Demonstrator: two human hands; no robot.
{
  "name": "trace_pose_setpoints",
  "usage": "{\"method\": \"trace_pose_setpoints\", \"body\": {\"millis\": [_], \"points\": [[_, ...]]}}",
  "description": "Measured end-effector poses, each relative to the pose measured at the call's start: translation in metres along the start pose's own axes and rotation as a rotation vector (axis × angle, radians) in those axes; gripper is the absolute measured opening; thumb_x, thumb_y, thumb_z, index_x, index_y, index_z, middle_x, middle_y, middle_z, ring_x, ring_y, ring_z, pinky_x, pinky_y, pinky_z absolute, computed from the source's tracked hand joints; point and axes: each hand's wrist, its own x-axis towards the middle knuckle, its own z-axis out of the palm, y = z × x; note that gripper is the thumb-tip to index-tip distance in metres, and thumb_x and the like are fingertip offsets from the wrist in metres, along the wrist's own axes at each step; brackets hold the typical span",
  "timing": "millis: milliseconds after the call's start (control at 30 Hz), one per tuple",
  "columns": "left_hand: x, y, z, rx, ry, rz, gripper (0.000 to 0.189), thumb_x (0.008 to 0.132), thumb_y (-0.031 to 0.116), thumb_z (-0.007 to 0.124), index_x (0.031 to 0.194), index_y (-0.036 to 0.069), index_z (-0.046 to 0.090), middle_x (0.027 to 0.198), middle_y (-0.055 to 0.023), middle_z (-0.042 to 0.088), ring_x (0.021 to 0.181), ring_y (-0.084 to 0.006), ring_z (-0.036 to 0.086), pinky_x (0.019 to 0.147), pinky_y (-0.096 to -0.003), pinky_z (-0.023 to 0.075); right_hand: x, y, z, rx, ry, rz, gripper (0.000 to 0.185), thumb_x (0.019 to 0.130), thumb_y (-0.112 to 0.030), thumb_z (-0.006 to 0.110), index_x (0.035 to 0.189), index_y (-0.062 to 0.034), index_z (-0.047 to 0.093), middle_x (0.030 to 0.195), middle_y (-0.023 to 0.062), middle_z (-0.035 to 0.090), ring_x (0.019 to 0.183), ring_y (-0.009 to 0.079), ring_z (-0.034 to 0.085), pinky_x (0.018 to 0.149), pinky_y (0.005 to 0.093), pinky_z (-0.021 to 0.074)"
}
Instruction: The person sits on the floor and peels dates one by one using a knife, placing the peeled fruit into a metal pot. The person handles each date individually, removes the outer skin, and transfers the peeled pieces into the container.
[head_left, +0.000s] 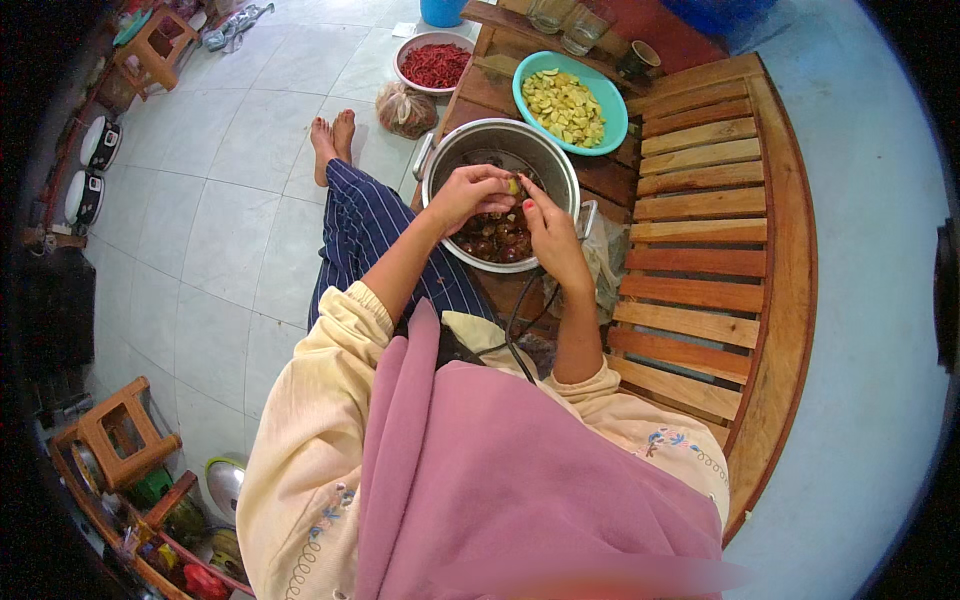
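Note:
Over a deep aluminium pot (559, 160), my left hand (472, 199) pinches a small yellow seed (514, 185) between thumb and fingertips. My right hand (553, 238) meets it from the other side, its forefinger and thumb at the seed. Dark brown, round seeds, like jengkol beans (504, 244), lie in liquid inside the pot; both hands hide part of them. Just beyond the pot, a turquoise plastic basin (617, 120) holds many pale yellow cut pieces (562, 107). Pot and basin stand on a slatted wooden bench (694, 289).
Glass tumblers (585, 30) and a dark cup (641, 60) stand beyond the basin. On the tiled floor (225, 202) are a bowl of red chillies (435, 66) and a tied plastic bag (406, 110). A dark cable (514, 322) runs beside the pot. Brown plastic stools (124, 431) stand left.

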Motion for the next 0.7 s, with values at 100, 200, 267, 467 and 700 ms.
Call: {"method": "trace_pose_setpoints", "body": {"millis": [100, 200, 267, 467, 700], "points": [[-0.001, 0.001, 0.0, -0.053, -0.026, -0.006, 0.023, 0.091, 0.008, 0.058, 0.112, -0.003, 0.06, 0.108, -0.0118, 0.064, 0.09, -0.0187, 0.067, 0.08, -0.0301, 0.0572, 0.004, 0.009, 0.001, -0.01, 0.098, 0.002, 0.04, 0.099, -0.023, 0.044, 0.135, -0.0063, 0.051, 0.097, 0.0177, 0.067, 0.082, 0.0264, 0.064, 0.077, 0.0358, 0.0484], [0.0, 0.0, 0.002, -0.081, -0.066, 0.031, 0.026, 0.091, 0.008, 0.058, 0.116, -0.001, 0.059, 0.106, -0.0082, 0.062, 0.098, -0.0167, 0.063, 0.087, -0.0318, 0.0548, 0.004, 0.018, -0.001, 0.144, 0.088, 0.171, 0.039, 0.1, -0.024, 0.044, 0.134, -0.0058, 0.052, 0.086, 0.0118, 0.065, 0.074, 0.0207, 0.061, 0.072, 0.0338, 0.048], [0.001, 0.0, 0.001, -0.068, -0.078, 0.047, 0.027, 0.091, 0.008, 0.059, 0.117, 0.0, 0.059, 0.108, -0.0077, 0.062, 0.1, -0.0159, 0.061, 0.088, -0.0318, 0.0542, 0.003, 0.021, -0.001, 0.195, 0.131, 0.181, 0.038, 0.1, -0.024, 0.044, 0.131, -0.0051, 0.054, 0.08, 0.0076, 0.062, 0.07, 0.0168, 0.058, 0.068, 0.0322, 0.047], [-0.002, 0.003, 0.001, 0.004, -0.058, 0.013, 0.027, 0.09, 0.01, 0.061, 0.115, 0.0, 0.061, 0.107, -0.0062, 0.062, 0.098, -0.0145, 0.061, 0.088, -0.0315, 0.054, -0.001, 0.011, -0.004, 0.176, 0.15, 0.192, 0.034, 0.099, -0.023, 0.047, 0.127, -0.0041, 0.053, 0.076, 0.0043, 0.057, 0.066, 0.0123, 0.052, 0.064, 0.0287, 0.0452], [0.0, 0.0, 0.002, -0.016, -0.109, 0.098, 0.025, 0.09, 0.011, 0.063, 0.112, 0.002, 0.059, 0.102, -0.0042, 0.06, 0.093, -0.0129, 0.061, 0.085, -0.0307, 0.0546, -0.003, -0.003, -0.005, 0.282, -0.115, 0.12, 0.04, 0.099, -0.02, 0.048, 0.135, -0.0051, 0.046, 0.072, 0.0002, 0.052, 0.063, 0.0098, 0.046, 0.06, 0.026, 0.0415]]}}
